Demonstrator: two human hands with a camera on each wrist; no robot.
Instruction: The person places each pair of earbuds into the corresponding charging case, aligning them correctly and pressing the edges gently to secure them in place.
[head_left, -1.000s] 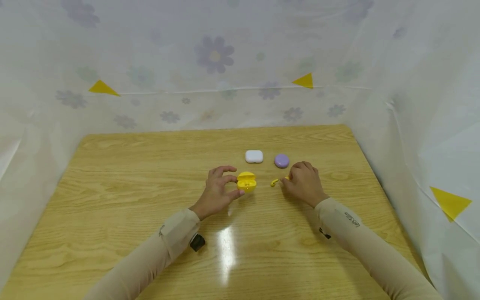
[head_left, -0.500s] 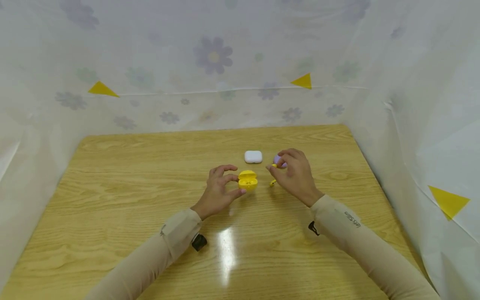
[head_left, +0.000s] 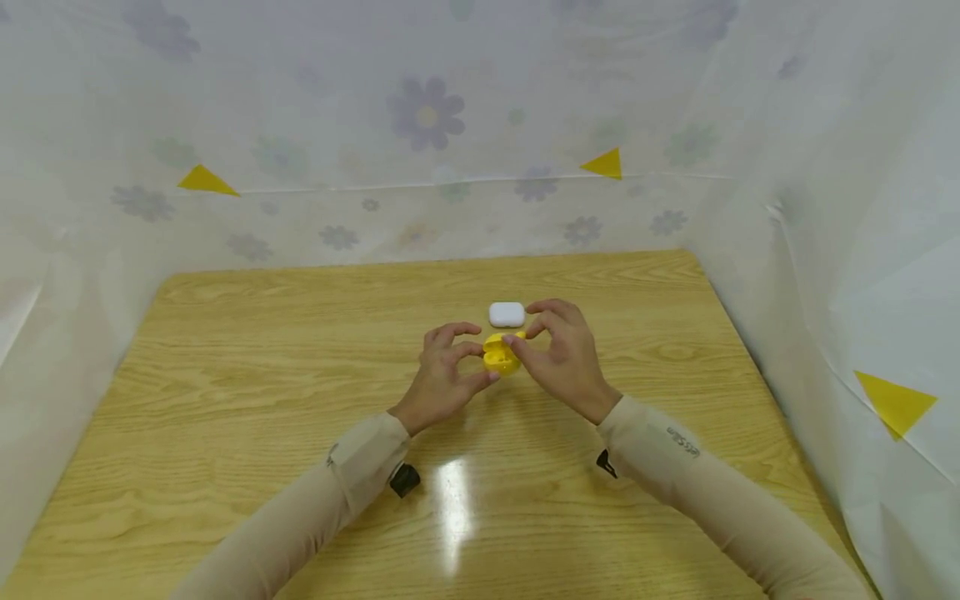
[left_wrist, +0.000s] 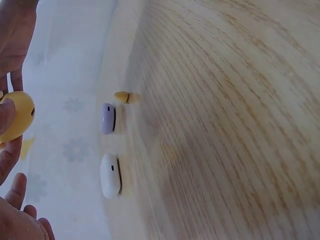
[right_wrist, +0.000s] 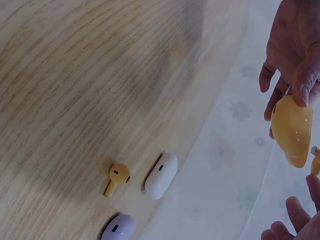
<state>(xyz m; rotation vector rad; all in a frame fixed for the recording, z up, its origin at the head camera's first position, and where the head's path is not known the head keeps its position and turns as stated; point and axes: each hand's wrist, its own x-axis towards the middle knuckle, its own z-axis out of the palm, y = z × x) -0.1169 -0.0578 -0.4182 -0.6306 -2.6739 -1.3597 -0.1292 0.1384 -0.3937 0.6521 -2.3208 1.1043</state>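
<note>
In the head view my left hand (head_left: 442,375) holds a yellow earbud case (head_left: 502,365) above the table, thumb at its near side and fingers behind, the lid raised. My right hand (head_left: 564,360) pinches a yellow earbud (right_wrist: 315,165) right beside the case, its tip facing it in the right wrist view. A second yellow earbud (right_wrist: 119,174) lies on the wooden table (head_left: 300,367); the right hand hides it in the head view.
A white earbud case (head_left: 507,314) sits on the table just behind the hands. To its right is a round purple case (left_wrist: 107,118), hidden in the head view. White flowered sheeting (head_left: 427,208) walls the back and sides.
My right hand has lifted one yellow earbud off the table and carried it left to the case. The left hand has shifted slightly right, and the case has turned a little.
</note>
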